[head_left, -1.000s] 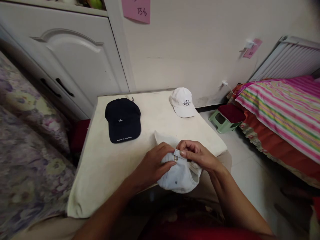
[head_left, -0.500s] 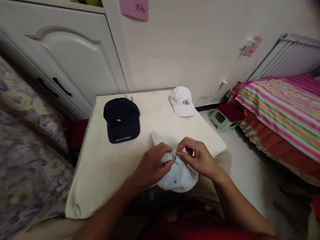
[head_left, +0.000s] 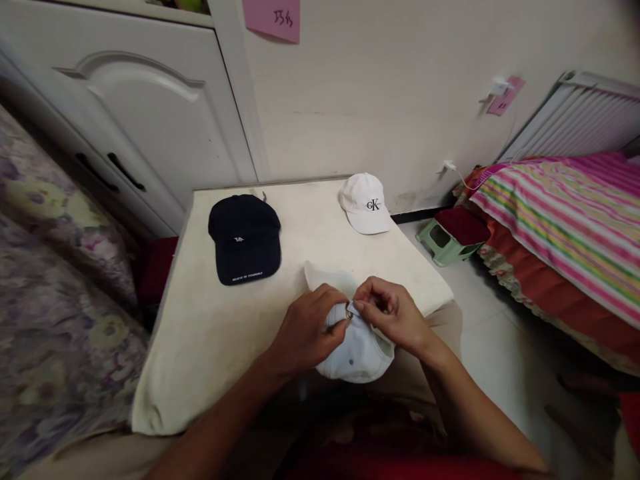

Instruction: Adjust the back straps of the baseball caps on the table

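A pale, nearly white cap (head_left: pixel 353 357) is at the table's near edge, with its back strap toward me and its brim pointing away. My left hand (head_left: pixel 315 327) pinches the strap beside a small gold-coloured buckle (head_left: pixel 349 311). Between the thumb and fingers of my right hand (head_left: pixel 393 313) is the strap's end (head_left: pixel 353 307), just right of the buckle. Part of the cap's brim is hidden behind my hands. A navy cap (head_left: pixel 245 240) lies at the left of the table, and a white cap with black letters (head_left: pixel 367 203) sits at the back right.
The caps are on a table with a cream cover (head_left: pixel 225 347). A cabinet (head_left: pixel 145 113) stands behind at the left, beside a floral curtain (head_left: pixel 60 300). To the right are a green stool with a red top (head_left: pixel 457 230) and a bed with a striped cover (head_left: pixel 565 213).
The strap's end at the buckle has shifted slightly under my fingers, and the buckle is turned more edge-on. Both hands keep their grip; the other caps have stayed put.
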`<state>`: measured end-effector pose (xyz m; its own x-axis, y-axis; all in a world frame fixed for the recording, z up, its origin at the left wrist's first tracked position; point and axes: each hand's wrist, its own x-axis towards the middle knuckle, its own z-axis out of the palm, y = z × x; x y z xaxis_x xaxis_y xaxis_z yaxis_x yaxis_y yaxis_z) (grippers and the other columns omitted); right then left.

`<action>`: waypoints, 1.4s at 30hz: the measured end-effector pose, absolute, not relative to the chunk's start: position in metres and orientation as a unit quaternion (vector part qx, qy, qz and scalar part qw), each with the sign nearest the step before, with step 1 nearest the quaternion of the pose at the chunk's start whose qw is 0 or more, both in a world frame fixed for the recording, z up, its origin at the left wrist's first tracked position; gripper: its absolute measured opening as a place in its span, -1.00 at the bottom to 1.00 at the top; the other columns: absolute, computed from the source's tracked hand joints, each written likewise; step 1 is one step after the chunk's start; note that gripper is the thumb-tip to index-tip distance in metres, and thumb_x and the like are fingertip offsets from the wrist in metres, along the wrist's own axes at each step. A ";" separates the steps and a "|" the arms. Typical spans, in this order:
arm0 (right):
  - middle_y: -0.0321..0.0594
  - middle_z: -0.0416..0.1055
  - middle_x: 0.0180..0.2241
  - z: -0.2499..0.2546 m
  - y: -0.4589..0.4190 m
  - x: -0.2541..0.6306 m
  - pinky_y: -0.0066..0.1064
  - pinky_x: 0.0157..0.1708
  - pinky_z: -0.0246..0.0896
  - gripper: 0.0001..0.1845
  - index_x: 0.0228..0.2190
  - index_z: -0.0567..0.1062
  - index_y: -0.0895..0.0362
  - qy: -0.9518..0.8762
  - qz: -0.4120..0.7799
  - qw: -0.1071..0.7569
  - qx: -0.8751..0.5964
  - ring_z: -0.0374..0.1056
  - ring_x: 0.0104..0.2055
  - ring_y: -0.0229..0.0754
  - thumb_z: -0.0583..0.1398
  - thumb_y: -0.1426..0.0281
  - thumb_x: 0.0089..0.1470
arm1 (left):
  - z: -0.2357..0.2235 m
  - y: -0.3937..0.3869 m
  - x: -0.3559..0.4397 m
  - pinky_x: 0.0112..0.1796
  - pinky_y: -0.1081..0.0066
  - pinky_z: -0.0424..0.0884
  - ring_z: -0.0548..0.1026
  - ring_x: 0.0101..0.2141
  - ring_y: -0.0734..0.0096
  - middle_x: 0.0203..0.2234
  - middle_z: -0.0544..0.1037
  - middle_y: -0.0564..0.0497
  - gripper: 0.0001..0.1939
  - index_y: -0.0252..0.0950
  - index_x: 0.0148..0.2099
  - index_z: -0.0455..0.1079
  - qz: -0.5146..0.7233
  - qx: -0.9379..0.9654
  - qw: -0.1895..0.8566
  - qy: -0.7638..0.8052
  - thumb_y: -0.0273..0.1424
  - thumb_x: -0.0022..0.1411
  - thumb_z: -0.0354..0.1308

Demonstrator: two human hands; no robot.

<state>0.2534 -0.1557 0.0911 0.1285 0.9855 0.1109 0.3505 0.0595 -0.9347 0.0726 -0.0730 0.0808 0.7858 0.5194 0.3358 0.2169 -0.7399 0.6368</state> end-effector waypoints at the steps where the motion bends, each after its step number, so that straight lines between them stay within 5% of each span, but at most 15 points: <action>1: -0.36 0.26 -0.55 0.091 -0.155 0.253 -0.46 -0.54 -0.02 -0.91 -0.42 0.44 0.12 -0.557 0.347 0.461 -0.597 0.11 -0.52 -0.30 0.22 0.39 0.12 | 0.080 -0.073 0.073 -0.16 0.26 0.40 0.47 -0.20 0.26 -0.23 0.51 -0.02 -0.78 -0.23 -0.10 0.35 0.257 0.899 0.292 0.203 -0.50 0.18 0.14; 18: -0.36 0.30 -0.53 0.100 -0.158 0.247 -0.47 -0.50 0.07 -0.89 -0.49 0.42 0.13 -0.606 0.254 0.421 -0.626 0.20 -0.50 -0.31 0.17 0.56 0.00 | 0.076 -0.075 0.074 -0.19 0.26 0.39 0.48 -0.21 0.26 -0.21 0.53 -0.02 -0.76 -0.25 -0.06 0.37 0.246 0.917 0.238 0.203 -0.49 0.20 0.14; 42: -0.36 0.35 -0.53 0.100 -0.155 0.250 -0.48 -0.50 0.07 -0.90 -0.48 0.44 0.14 -0.621 0.291 0.361 -0.632 0.21 -0.49 -0.32 0.17 0.55 0.01 | 0.073 -0.073 0.072 -0.21 0.24 0.31 0.49 -0.24 0.24 -0.24 0.55 -0.04 -0.79 -0.32 -0.06 0.38 0.220 0.943 0.182 0.172 -0.47 0.22 0.14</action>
